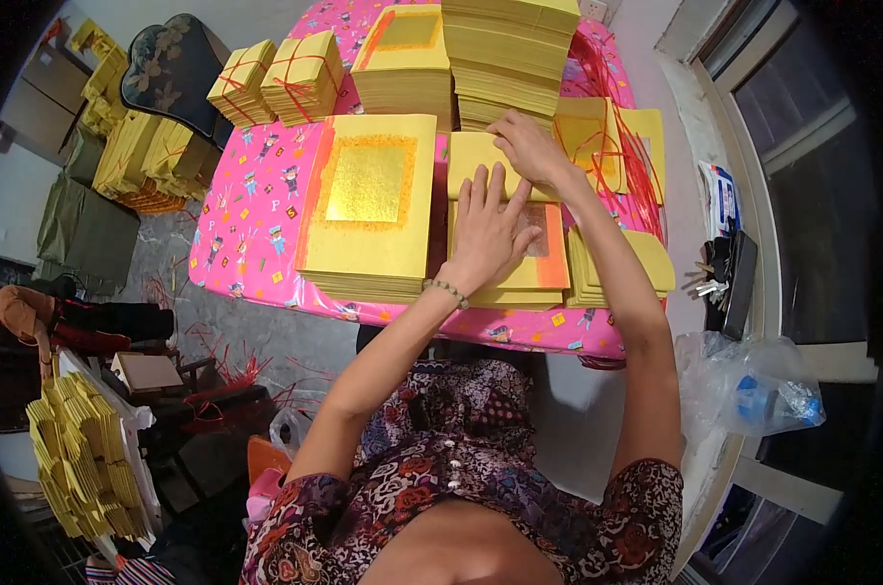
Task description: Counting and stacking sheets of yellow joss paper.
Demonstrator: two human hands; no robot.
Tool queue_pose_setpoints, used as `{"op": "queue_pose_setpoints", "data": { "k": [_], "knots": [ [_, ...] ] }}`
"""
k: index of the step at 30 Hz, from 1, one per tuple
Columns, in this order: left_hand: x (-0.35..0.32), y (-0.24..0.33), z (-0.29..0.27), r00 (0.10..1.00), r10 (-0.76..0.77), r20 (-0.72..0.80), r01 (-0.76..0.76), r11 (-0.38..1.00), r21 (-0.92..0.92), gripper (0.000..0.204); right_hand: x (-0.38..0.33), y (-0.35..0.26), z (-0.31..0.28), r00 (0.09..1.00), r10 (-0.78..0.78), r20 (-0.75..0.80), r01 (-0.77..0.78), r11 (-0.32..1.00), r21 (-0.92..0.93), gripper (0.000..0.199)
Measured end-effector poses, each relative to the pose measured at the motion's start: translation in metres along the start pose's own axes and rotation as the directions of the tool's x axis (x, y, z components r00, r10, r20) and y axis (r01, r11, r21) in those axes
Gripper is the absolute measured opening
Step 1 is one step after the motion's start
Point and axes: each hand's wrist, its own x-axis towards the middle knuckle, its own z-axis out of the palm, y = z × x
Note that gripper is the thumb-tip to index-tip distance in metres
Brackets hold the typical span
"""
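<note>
My left hand [487, 231] lies flat, fingers spread, on a stack of yellow paper sheets [534, 283] with an orange border and a foil square. My right hand [525, 146] presses down on a folded yellow sheet [473, 156] just behind it, fingers curled at its edge. A bead bracelet circles my left wrist. To the left lies a thick stack topped by a sheet with a gold foil square [368, 180].
A pink patterned tablecloth [247, 224] covers the table. Tall yellow paper stacks [510, 49] stand at the back, with tied bundles [276, 83] and red strings [636, 166]. Folded yellow pieces [81, 458] hang lower left. A plastic bag [753, 385] sits on the sill.
</note>
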Motion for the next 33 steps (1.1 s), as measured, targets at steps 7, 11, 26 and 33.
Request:
{"op": "queue_pose_setpoints", "data": {
  "k": [7, 11, 26, 33],
  "knots": [
    [0.0, -0.001, 0.002, 1.0, -0.008, 0.001, 0.008, 1.0, 0.015, 0.067, 0.001, 0.0, 0.004, 1.0, -0.012, -0.017, 0.011, 1.0, -0.01, 0.026],
    [0.003, 0.0, 0.002, 1.0, -0.02, -0.016, 0.02, 1.0, -0.004, 0.066, 0.003, 0.006, 0.005, 1.0, -0.021, -0.006, 0.021, 0.999, -0.038, 0.026],
    [0.015, -0.008, 0.005, 0.99, -0.049, -0.136, 0.045, 0.998, -0.031, 0.043, 0.001, 0.001, 0.006, 1.0, 0.013, -0.004, -0.013, 1.0, -0.027, 0.029],
    [0.011, -0.008, -0.001, 0.999, -0.033, -0.036, 0.033, 0.999, 0.004, 0.045, 0.001, -0.001, 0.01, 1.0, 0.013, -0.009, -0.013, 0.998, -0.058, 0.03]
  ]
}}
